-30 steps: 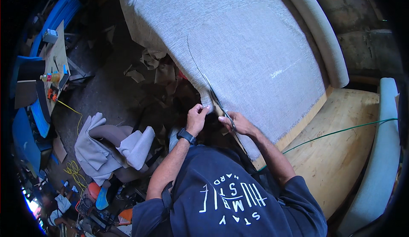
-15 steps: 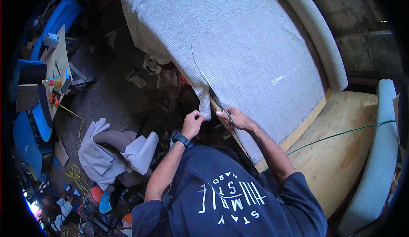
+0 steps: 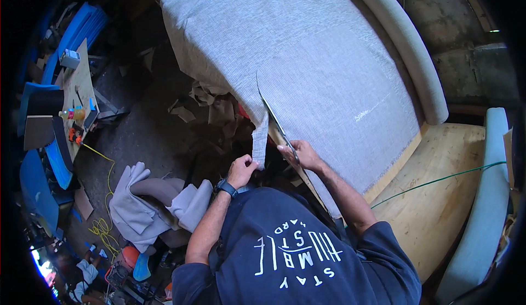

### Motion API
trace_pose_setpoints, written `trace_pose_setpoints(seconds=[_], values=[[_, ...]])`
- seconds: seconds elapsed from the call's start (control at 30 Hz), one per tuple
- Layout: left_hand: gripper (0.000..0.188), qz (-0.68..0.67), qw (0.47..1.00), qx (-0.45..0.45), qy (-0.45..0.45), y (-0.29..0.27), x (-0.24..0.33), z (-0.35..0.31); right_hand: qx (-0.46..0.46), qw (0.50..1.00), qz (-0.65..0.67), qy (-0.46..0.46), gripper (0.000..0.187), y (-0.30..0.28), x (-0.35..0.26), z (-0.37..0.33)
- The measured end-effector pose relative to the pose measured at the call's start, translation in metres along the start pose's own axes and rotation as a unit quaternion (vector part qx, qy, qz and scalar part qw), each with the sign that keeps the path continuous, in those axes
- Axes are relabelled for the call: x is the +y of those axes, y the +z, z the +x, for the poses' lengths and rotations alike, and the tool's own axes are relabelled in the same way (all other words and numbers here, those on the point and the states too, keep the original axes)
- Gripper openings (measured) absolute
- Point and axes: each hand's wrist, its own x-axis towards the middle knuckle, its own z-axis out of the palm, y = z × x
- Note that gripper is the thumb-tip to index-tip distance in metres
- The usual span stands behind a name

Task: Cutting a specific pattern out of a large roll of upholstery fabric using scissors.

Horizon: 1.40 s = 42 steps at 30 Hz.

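Note:
A large sheet of grey woven fabric (image 3: 323, 86) lies over a wooden tabletop, with a curved line running across it. My right hand (image 3: 303, 154) grips a pair of scissors (image 3: 278, 124), whose blades point away from me along that line at the fabric's left part. A narrow strip of the fabric (image 3: 259, 140) hangs off the near left edge. My left hand (image 3: 243, 170) pinches the lower end of this strip. On my left wrist is a dark watch (image 3: 226, 187).
A long padded grey roll (image 3: 405, 42) borders the far right. Bare plywood (image 3: 433, 179) with a green cord (image 3: 438, 184) lies to the right. Folded grey fabric (image 3: 139, 206) sits at lower left, near a yellow cord (image 3: 101, 234). A side table (image 3: 76, 86) holds a bottle and tools.
The scissors have advanced a little farther along the curved line. My left hand has drawn the strip down and slightly left, and more of the strip hangs loose. The view has shifted slightly.

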Motion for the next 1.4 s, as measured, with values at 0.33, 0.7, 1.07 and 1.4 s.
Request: trace_pose_setpoints(seconds=[0.33, 0.7, 1.07, 1.4], values=[[0.031, 0.023, 0.999, -0.039, 0.010, -0.067, -0.023, 0.011, 0.009, 0.997, 0.076, 0.028, 0.059, 0.013, -0.024, 0.022], [0.028, 0.094, 0.994, -0.058, 0.022, -0.150, -0.036, 0.028, 0.029, 0.993, 0.110, 0.037, 0.057, 0.024, -0.033, 0.039], [0.026, 0.192, 0.978, -0.076, -0.024, -0.218, -0.017, 0.045, 0.074, 0.994, 0.074, 0.009, 0.057, 0.039, -0.049, 0.047], [0.025, 0.228, 0.966, -0.115, -0.029, -0.289, 0.001, 0.084, 0.059, 0.985, 0.154, 0.057, 0.050, 0.043, -0.098, 0.064]])
